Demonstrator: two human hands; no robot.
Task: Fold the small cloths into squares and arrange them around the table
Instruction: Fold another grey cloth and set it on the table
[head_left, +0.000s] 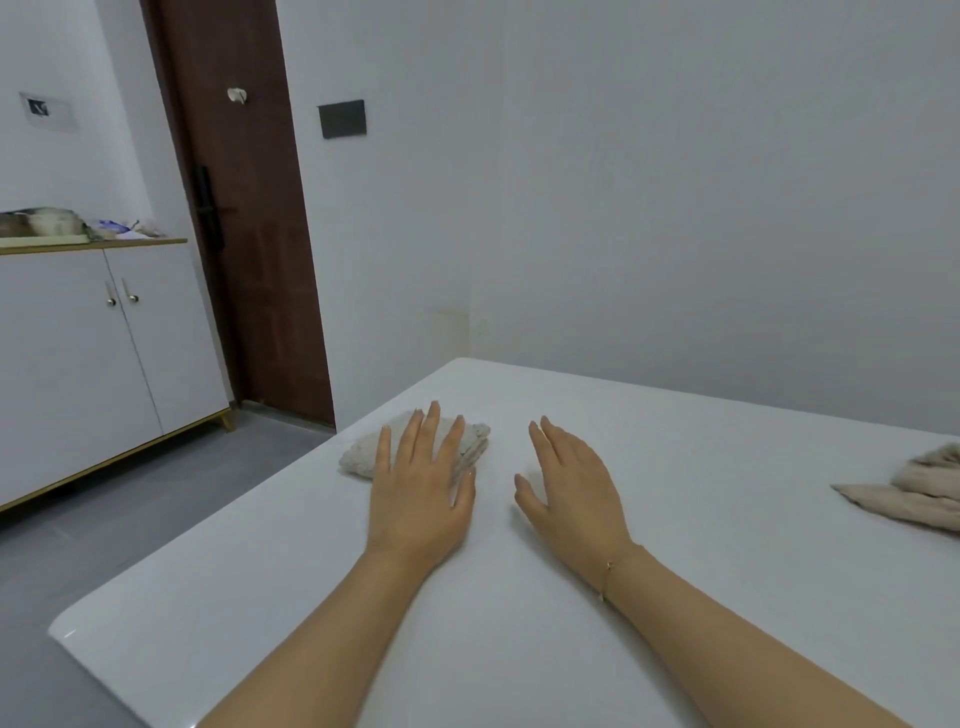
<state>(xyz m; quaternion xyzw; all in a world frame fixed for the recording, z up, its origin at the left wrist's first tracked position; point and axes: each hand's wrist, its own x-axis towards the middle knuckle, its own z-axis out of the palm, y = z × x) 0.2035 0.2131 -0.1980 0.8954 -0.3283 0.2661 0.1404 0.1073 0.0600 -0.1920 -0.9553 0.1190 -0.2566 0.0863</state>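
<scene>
Partway through: left hand spread flat, pressing folded speckled grey cloth near white table corner; right hand open; crumpled beige cloth unfolded.

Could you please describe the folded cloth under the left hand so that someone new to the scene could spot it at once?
Start at the white table and follow its left edge toward the far corner. There the left hand lies flat on a small folded cloth. It is pale, speckled and compact, unlike the loose beige cloth at the right edge.
</scene>
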